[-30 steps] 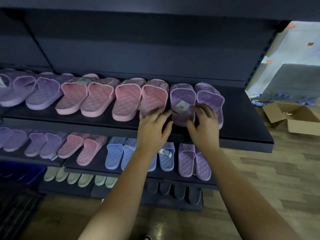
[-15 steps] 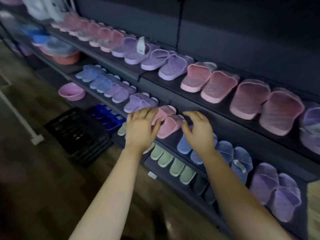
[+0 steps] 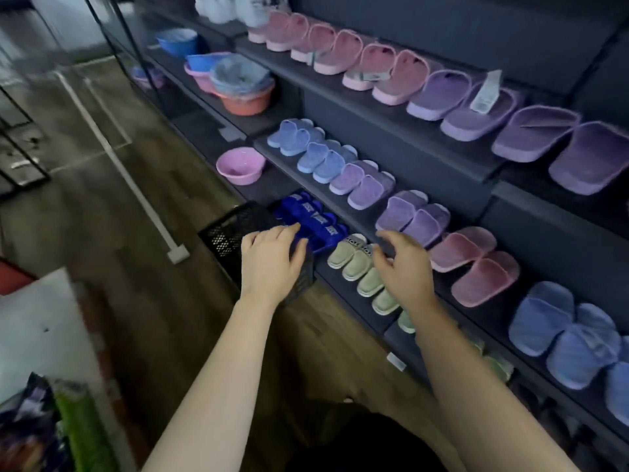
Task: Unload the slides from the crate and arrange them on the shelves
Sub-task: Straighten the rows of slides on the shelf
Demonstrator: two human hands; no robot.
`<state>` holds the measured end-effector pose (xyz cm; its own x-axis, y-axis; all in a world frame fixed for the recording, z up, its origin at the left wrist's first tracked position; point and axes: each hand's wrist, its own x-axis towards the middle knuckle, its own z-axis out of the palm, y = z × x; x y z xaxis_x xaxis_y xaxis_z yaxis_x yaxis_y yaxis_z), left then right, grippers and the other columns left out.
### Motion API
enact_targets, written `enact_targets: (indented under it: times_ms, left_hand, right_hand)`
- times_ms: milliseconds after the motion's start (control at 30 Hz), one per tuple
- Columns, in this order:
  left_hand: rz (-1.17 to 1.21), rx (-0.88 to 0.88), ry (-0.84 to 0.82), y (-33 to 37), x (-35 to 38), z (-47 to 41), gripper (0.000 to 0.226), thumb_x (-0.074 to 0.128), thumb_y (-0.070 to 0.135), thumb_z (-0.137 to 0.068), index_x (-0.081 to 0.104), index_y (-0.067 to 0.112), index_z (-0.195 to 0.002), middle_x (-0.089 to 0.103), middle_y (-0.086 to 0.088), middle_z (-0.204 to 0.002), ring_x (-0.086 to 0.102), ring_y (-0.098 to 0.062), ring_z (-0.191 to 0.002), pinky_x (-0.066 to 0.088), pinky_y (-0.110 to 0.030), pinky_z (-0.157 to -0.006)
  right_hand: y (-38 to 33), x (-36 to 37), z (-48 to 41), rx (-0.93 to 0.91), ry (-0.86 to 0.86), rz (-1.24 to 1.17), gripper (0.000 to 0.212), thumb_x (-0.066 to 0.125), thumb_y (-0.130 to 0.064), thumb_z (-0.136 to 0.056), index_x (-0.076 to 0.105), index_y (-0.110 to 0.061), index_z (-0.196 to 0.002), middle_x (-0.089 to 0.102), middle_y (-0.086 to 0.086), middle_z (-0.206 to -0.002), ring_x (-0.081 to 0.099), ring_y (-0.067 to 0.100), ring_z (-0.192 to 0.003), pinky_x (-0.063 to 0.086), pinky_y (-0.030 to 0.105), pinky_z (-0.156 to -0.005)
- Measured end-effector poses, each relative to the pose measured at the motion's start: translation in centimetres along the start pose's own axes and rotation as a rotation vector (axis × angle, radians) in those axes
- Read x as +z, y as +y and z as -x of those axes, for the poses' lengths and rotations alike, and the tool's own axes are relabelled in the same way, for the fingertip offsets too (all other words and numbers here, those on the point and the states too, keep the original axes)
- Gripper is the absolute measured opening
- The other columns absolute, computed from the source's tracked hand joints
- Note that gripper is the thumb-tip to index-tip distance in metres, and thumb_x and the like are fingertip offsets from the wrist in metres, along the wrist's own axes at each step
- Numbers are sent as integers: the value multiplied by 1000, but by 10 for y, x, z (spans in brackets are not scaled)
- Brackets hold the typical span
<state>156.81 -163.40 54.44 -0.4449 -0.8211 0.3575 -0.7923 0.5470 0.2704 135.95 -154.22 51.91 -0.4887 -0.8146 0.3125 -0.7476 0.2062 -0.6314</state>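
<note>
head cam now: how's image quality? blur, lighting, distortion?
Head view: dim overall, shelf backs near black; motion blur smears the floor and far-left frames, while the left hand, right hand and black crate stay fairly legible; wide-angle warp bends the shelf edges; no strong glare on the slides.

Withdrawn from the tagged purple quilted slides on the top shelf a second ago, swung leftward and down. Left hand (image 3: 270, 264) now spread empty above the black lattice plastic crate (image 3: 228, 233), fingertips over bright blue slides (image 3: 313, 223); right hand (image 3: 403, 270) open, fingers above pale green slides (image 3: 354, 260).
</note>
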Motion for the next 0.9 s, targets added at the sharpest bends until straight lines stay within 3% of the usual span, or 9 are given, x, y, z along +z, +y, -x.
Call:
enact_targets:
  times_ms: [200, 400, 633, 800, 900]
  left_hand:
    - [5, -7, -50, -79, 31, -96, 35, 45, 38, -96, 60, 22, -124, 65, 2, -118, 59, -20, -109, 34, -39, -94]
    - [-31, 24, -111, -159, 49, -230, 33, 47, 36, -96, 59, 21, -123, 64, -2, -117, 58, -26, -108, 32, -38, -90]
    - [0, 67, -167, -239, 94, -356, 31, 45, 34, -96, 60, 18, -118, 65, -5, -113, 58, -29, -105, 34, -41, -90]
    - [10, 151, -252, -299, 154, -435, 41, 38, 40, -96, 54, 22, -130, 60, -1, -128, 54, -26, -117, 34, -44, -98]
    - [22, 236, -303, -337, 197, -487, 46, 37, 43, -95, 52, 21, -132, 58, -4, -131, 53, -27, -118, 38, -48, -101]
  right_hand:
    - [-26, 84, -94, -1, -24, -35, 27, 63, -20, -88, 66, -8, -112, 68, 8, -107, 63, 21, -97, 41, 21, -80]
    - [-54, 170, -215, 41, -36, -75, 26, 62, -19, -89, 66, -5, -110, 68, 10, -105, 62, 22, -96, 39, 19, -80]
    - [-61, 257, -323, 60, -58, -66, 33, 61, -24, -88, 65, -3, -112, 65, 13, -108, 60, 25, -102, 47, 33, -90]
    - [-55, 326, -386, 154, -14, -48, 29, 65, -20, -88, 65, -4, -111, 64, 10, -109, 57, 21, -103, 38, 18, -85]
    - [-52, 376, -422, 244, 0, -23, 31, 65, -24, -89, 64, -6, -114, 63, 10, -111, 58, 22, -104, 43, 22, -86]
